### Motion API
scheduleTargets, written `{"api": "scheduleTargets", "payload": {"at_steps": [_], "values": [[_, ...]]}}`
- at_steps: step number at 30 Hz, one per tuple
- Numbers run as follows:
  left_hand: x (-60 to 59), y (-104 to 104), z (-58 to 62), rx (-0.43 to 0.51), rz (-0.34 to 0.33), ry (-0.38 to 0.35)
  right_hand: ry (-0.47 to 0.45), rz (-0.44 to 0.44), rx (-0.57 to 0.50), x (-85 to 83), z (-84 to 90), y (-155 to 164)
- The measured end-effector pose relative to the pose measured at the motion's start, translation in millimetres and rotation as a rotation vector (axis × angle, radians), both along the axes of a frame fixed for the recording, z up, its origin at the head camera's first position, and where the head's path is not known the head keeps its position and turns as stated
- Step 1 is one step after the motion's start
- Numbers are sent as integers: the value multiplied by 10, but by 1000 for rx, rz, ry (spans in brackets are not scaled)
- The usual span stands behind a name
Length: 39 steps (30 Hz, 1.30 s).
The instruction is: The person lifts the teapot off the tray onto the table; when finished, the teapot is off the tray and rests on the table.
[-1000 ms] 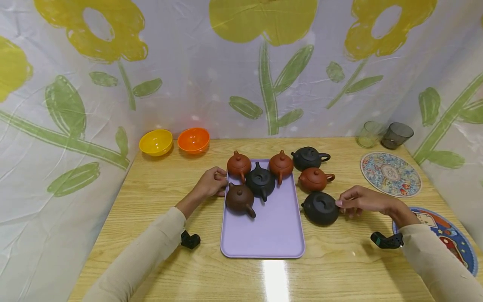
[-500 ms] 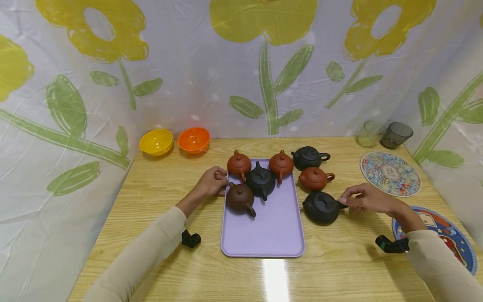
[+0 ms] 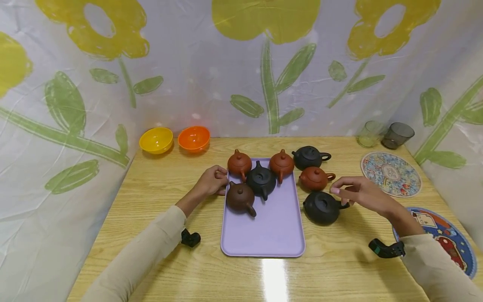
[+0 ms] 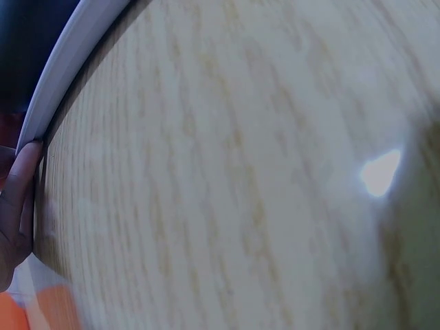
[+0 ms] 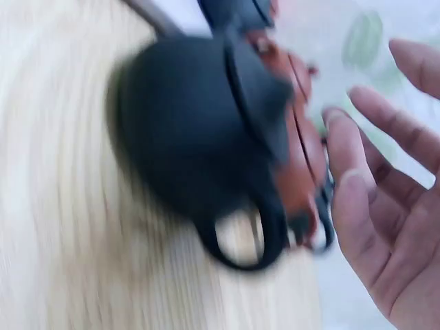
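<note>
A person sits at a light wooden table (image 3: 158,201) with both hands out in front of them.

The right hand (image 3: 358,193) hovers just above and to the right of a black teapot (image 3: 320,207) that stands on the table, just off the right edge of a lilac tray (image 3: 271,235). The fingers are loosely spread and gently bent, with thumb and forefinger apart; they grip nothing. In the right wrist view, which is blurred, the open palm and fingers (image 5: 357,199) sit clear of the teapot's looped handle (image 5: 240,247), with a gap between them. The handle points towards the hand.

The left hand (image 3: 211,181) rests on the table against the tray's upper left edge, its fingers curled inward. In the left wrist view a fingertip (image 4: 24,172) touches the tray's pale rim (image 4: 62,82). Whether the hand actually grips the rim cannot be told.

On the tray's far end stand four teapots, close together: a dark brown teapot (image 3: 240,198) nearest the left hand, a black one (image 3: 261,180) in the middle, and two reddish-brown ones (image 3: 239,163) (image 3: 281,164) behind. Off the tray, behind the black teapot by the right hand, stand a reddish-brown teapot (image 3: 315,178) and another black one (image 3: 310,157).

A yellow bowl (image 3: 156,140) and an orange bowl (image 3: 194,138) sit at the far left. Two glass tumblers (image 3: 385,134) stand at the far right, with a round patterned mat (image 3: 390,173) in front of them.
</note>
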<state>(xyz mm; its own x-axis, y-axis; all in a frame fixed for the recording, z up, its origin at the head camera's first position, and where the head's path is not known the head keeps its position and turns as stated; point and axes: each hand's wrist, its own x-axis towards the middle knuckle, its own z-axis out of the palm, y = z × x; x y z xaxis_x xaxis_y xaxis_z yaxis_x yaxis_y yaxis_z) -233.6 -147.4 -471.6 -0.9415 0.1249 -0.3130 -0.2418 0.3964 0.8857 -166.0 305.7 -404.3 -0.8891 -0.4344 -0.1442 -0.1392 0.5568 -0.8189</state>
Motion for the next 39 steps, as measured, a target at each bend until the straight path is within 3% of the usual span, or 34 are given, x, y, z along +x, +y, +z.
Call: {"api": "scheduleTargets", "payload": {"at_steps": [9,21,29,39], "values": [[1,-4,-5,-8,-2,7,-49,90,-127,61,-69,-730],[-2,-1,-14,4,3,12,-256,93,-168,214,-244,-1485],[6,10,-2,5,0,23,-355,61,-192,301,-387,-1768],[4,2,-3,14,-2,20,-410,21,-168,305,-417,-1873]]}}
